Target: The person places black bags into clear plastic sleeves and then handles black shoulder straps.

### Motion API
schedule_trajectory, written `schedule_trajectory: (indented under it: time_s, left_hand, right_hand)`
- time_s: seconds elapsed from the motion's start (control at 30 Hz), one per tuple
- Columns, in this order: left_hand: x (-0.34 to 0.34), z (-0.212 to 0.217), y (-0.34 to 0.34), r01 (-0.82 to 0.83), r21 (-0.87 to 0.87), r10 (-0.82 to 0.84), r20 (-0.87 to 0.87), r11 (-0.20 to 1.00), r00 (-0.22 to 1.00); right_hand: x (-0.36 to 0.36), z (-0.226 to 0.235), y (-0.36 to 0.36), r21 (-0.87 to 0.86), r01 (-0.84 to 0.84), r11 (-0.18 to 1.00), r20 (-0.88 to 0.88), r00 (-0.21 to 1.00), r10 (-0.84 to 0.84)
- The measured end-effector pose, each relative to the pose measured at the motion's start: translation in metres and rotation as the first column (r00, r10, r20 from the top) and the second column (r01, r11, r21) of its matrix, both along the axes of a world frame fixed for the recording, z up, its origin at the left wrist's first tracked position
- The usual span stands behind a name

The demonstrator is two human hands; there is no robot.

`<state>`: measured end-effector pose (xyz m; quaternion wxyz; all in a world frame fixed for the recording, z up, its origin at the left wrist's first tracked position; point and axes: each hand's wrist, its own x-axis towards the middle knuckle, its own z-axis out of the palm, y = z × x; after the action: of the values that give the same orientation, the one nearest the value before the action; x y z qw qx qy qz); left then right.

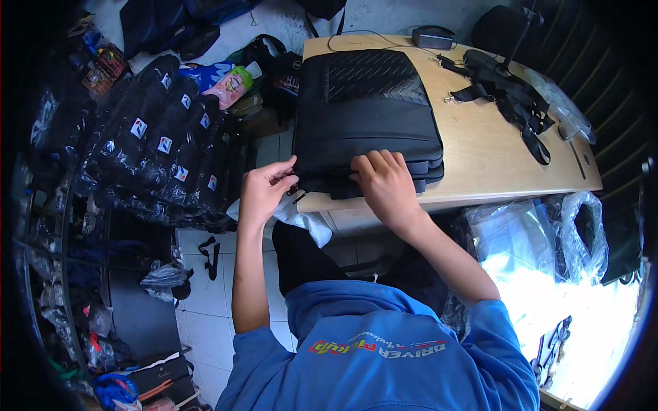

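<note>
A black laptop bag (370, 123) lies flat on the wooden table, its ribbed panel toward the far side and its zipped edge toward me. At the near left corner of the bag, my left hand (266, 188) has its thumb and forefinger closed on the edge, close to a dangling zip pull (293, 191). My right hand (385, 183) curls its fingers over the near edge, right of the middle, gripping the bag there. What lies under those fingertips is hidden.
On the table (466, 151) are black shoulder straps (510, 103) with metal clips, a dark box (433, 37) and clear plastic (558, 103). Plastic-wrapped black bags (147, 137) are stacked at left. Clear plastic sheets (514, 236) and a wrapped roll (585, 236) hang at right.
</note>
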<state>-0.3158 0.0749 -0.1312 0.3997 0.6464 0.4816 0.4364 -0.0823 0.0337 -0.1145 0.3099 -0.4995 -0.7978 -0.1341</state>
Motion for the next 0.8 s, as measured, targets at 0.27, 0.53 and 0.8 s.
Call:
schedule_trajectory:
  time_s: [0.27, 0.53, 0.8]
  left_hand:
    - [0.015, 0.030, -0.009, 0.099, 0.248, -0.030, -0.268, 0.964, 0.963]
    - [0.030, 0.076, -0.007, 0.219, 0.359, -0.079, -0.366, 0.907, 0.927]
    - [0.120, 0.031, -0.051, 0.372, 0.276, -0.269, -0.349, 0.886, 0.898]
  right_hand:
    - [0.041, 0.003, 0.001, 0.072, -0.258, 0.963, -0.033, 0.965, 0.261]
    - [0.150, 0.046, -0.045, -0.176, -0.196, 0.965, -0.144, 0.974, 0.172]
    - [0.152, 0.031, -0.052, -0.121, -0.091, 0.989, -0.271, 0.961, 0.055]
